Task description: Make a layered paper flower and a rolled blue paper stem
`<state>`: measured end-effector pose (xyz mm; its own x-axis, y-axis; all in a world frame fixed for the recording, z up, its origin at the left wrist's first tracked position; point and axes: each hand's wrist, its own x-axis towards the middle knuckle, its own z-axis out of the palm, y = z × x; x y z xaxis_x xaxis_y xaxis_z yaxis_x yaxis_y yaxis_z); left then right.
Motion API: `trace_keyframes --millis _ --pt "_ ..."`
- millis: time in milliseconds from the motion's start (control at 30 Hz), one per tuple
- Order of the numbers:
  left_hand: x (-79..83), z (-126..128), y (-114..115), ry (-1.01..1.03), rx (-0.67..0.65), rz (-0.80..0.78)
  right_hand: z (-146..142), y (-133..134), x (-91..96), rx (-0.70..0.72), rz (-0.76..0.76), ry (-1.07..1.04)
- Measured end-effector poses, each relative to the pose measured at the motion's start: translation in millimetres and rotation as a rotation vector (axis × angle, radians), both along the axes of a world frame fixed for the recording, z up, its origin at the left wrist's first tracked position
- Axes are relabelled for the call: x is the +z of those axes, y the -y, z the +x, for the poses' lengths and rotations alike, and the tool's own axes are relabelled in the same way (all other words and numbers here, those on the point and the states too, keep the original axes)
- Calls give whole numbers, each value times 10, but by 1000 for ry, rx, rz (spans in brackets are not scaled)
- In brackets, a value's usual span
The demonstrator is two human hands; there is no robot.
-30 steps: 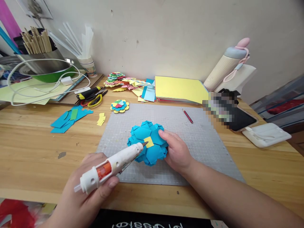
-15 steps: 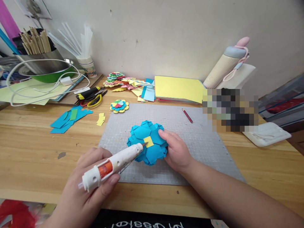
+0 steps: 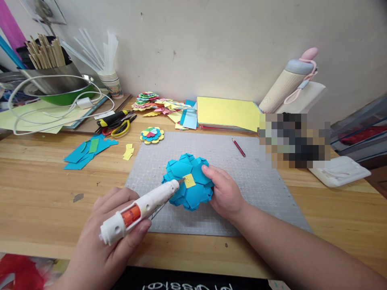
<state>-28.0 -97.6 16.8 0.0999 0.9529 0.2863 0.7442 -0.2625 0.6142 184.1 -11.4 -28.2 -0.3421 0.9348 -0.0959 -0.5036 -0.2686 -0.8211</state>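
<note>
A glue gun (image 3: pixel 152 202) is being gripped in the left hand (image 3: pixel 98 219), the blue flower (image 3: pixel 193 196) ahead pinched by the right hand (image 3: pixel 226 193); beyond, bare mat (image 3: pixel 255 181) is being interrupted by a pencil (image 3: pixel 239 148) near its far edge.

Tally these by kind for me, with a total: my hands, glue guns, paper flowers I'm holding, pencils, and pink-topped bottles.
Hands: 2, left hand and right hand
Glue gun: 1
Held blue paper flower: 1
Pencil: 1
Pink-topped bottle: 1
Total: 6
</note>
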Motion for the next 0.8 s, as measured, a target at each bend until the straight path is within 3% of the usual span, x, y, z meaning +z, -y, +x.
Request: trace_keyframes --millis 533,800 --pt "-1 -63 -24 -155 -125 144 -14 0 33 -30 -21 15" --pt "47 -27 35 -140 -8 64 -11 3 28 -54 -27 7"
